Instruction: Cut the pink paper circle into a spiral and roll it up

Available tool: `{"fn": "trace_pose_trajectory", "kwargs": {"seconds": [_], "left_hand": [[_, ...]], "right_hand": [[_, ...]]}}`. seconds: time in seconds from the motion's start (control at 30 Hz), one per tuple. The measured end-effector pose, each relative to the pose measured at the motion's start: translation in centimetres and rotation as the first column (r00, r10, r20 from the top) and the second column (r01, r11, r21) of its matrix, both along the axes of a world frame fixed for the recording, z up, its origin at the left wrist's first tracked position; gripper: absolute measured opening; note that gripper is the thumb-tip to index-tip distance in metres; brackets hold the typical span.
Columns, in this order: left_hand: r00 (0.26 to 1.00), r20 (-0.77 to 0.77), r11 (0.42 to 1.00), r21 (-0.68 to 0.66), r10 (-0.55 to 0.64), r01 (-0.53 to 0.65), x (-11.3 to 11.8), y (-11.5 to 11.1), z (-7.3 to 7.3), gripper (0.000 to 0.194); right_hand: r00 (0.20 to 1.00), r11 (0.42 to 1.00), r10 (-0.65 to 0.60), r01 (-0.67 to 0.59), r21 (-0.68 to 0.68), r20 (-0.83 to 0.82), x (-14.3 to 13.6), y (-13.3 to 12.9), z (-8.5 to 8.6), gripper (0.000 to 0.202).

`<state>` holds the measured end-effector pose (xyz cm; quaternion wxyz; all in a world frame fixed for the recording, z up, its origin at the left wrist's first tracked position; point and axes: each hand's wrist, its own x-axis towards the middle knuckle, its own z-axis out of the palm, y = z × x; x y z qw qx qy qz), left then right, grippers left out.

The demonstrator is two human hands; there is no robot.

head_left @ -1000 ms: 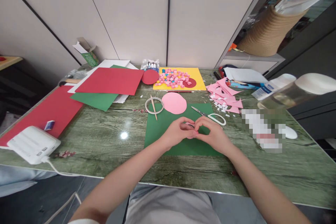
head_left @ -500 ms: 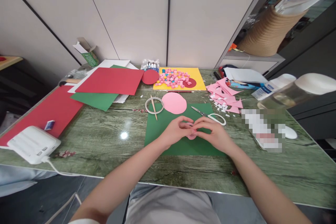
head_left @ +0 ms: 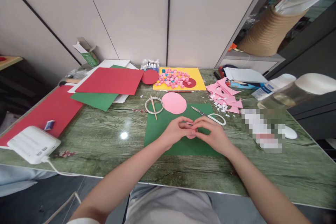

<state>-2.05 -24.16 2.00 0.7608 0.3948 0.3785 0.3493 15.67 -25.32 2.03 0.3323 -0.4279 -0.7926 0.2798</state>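
Over the green sheet (head_left: 168,136), my left hand (head_left: 175,131) and my right hand (head_left: 214,133) meet fingertip to fingertip. Both pinch a small pink paper piece (head_left: 191,135); its upper part is hidden by my fingers, so its full shape is unclear. Scissors (head_left: 210,114) with white handles lie just beyond my right hand, blades pointing away to the left. A large pink paper circle (head_left: 174,103) rests at the far edge of the green sheet. Left of it, a roll of tape (head_left: 146,106) lies over a wooden stick (head_left: 154,110).
Pink and a few other small rolled pieces (head_left: 173,77) are heaped on a yellow sheet (head_left: 198,77). Pink scraps (head_left: 225,92) lie at right, near a clear bottle (head_left: 294,92). Red sheets (head_left: 110,79) and a white charger (head_left: 33,145) with its cable occupy the left.
My fingers have shifted slightly around the pink paper piece, and less of it shows between them. Everything else on the table stays where it was.
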Motion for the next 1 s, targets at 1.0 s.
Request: {"fn": "trace_pose_trajectory", "kwargs": {"seconds": [1.0], "left_hand": [[0.997, -0.055, 0.998, 0.036, 0.045, -0.043, -0.1, 0.13, 0.0, 0.041]], "right_hand": [[0.998, 0.998, -0.062, 0.062, 0.014, 0.001, 0.08, 0.11, -0.24, 0.005]]}}
